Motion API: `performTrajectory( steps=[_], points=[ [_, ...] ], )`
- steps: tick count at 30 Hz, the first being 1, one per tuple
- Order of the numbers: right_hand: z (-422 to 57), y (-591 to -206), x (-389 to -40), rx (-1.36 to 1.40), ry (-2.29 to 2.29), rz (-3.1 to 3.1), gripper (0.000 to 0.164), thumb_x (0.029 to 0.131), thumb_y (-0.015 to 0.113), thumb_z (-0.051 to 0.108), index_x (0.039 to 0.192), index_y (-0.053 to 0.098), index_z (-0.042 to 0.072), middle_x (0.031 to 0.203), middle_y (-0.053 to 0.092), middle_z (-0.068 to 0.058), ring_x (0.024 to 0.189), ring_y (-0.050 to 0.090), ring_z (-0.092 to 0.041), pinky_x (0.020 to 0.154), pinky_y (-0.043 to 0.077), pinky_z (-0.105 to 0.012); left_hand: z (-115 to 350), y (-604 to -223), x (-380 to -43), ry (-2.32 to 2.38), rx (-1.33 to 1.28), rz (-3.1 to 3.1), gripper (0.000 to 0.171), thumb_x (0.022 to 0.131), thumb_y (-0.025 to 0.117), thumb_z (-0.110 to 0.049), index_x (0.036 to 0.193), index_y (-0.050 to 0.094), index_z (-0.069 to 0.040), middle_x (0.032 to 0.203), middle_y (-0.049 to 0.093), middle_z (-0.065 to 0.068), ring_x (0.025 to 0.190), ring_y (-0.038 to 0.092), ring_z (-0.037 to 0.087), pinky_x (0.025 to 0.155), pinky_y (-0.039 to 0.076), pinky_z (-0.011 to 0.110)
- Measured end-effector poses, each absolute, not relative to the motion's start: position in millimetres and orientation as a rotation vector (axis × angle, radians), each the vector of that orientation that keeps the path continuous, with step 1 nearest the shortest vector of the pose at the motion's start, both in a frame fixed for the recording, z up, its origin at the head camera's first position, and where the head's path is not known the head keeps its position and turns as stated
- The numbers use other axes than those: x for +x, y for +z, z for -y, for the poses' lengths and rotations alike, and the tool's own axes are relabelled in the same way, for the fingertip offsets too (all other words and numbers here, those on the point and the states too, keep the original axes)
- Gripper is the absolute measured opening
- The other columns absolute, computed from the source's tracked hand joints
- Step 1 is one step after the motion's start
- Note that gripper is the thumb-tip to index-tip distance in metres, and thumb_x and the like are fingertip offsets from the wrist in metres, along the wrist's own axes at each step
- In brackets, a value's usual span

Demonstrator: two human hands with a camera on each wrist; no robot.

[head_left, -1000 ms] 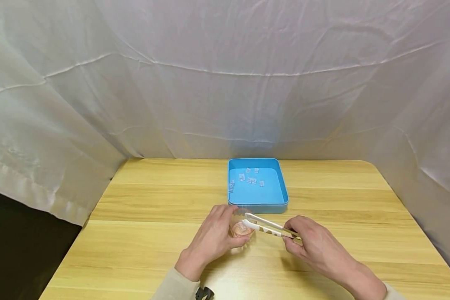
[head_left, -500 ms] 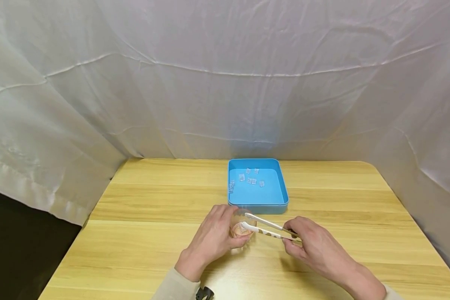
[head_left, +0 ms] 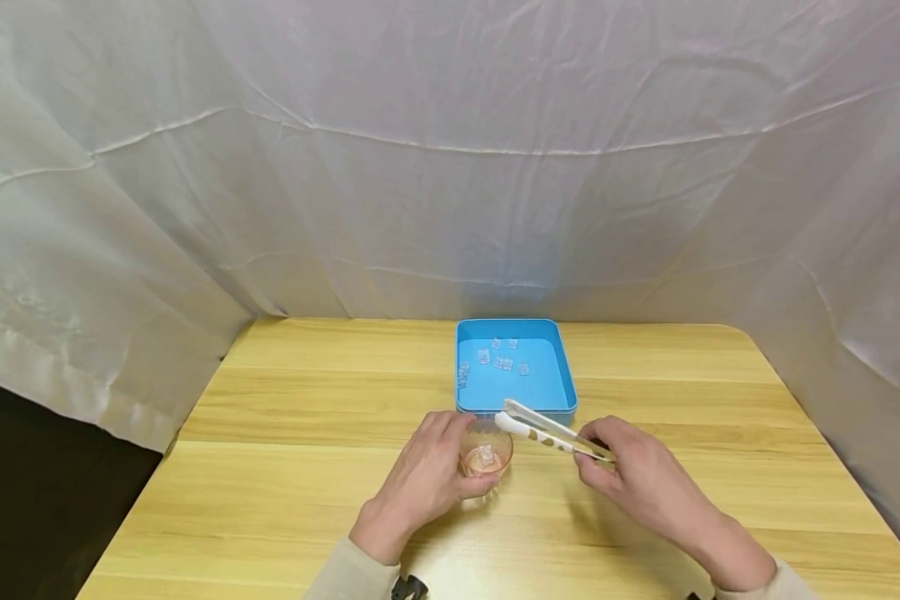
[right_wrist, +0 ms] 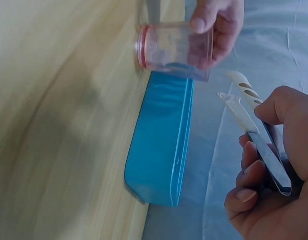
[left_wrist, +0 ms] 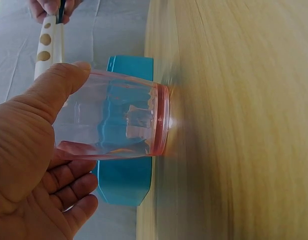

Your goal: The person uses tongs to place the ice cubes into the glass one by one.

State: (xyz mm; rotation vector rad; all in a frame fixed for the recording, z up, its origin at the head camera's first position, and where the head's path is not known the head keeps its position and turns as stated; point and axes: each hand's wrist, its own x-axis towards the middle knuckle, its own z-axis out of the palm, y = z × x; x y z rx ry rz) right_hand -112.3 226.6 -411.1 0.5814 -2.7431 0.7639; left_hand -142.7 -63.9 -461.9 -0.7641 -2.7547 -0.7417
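My left hand (head_left: 423, 471) grips a clear pink-tinted cup (left_wrist: 160, 120), thumb on one side near the rim and fingers on the other. The cup stands upright on the table, with a clear ice-cube-like piece (head_left: 487, 455) at its bottom. In my right hand (head_left: 645, 475) are slim tongs (head_left: 543, 435), held between thumb and fingers. Their white arms have brown spots and stand slightly apart. In the head view the tong tips lie beyond the cup's far right rim; the right wrist view shows them outside the cup, above its rim height.
Just behind the cup sits a square blue box (head_left: 543, 390), open at the top, with several clear cube-like pieces (head_left: 503, 363) on its floor. The wooden table (head_left: 307, 408) reaches back to a pale curtain (head_left: 450, 208), which also hangs at both sides.
The tongs have come up out of the cup and moved away and slightly right with my right hand. A clear piece lies in the cup. My left hand has kept its place.
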Motion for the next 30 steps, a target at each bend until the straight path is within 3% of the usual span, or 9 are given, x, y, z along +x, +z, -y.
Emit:
performTrajectory(
  steps=[4,8,18,30],
  points=[
    [-230,-408,-122,0.490,0.836,2.798,0.007,0.096,0.077,0.019,0.099,0.071,0.018,0.085,0.061,0.011,0.067,0.045,-0.002,0.058,0.040,-0.023,64,-462,-142,-0.749,-0.761,2.763,0.077,0.081,0.090,-0.050,0.138,0.061,-0.007,0.127,0.067,0.005,0.121,0.059,0.022,0.108,0.051,0.039],
    [-232,-407,-133,0.440,0.843,2.827,0.009,0.099,0.074,0.025,0.099,0.072,0.016,0.086,0.063,0.008,0.067,0.046,-0.006,0.058,0.039,-0.024,64,-462,-143,-0.758,-0.763,2.761,0.078,0.081,0.090,-0.050,0.138,0.060,-0.007,0.127,0.067,0.005,0.122,0.059,0.022,0.108,0.051,0.039],
    [-232,-401,-170,0.370,0.682,2.827,0.015,0.101,0.066,0.021,0.101,0.071,0.007,0.089,0.066,-0.003,0.068,0.049,-0.016,0.059,0.041,-0.031,63,-462,-142,-0.768,-0.751,2.775,0.077,0.082,0.090,-0.049,0.139,0.060,-0.007,0.129,0.066,0.005,0.123,0.059,0.022,0.109,0.051,0.039],
    [-223,-414,-201,0.301,0.486,2.906,0.016,0.096,0.062,0.017,0.089,0.063,0.002,0.075,0.053,-0.005,0.064,0.046,-0.020,0.056,0.038,-0.031,63,-462,-142,-0.808,-0.749,2.777,0.076,0.081,0.090,-0.048,0.138,0.060,-0.007,0.130,0.066,0.006,0.124,0.058,0.022,0.109,0.052,0.039]
  ],
)
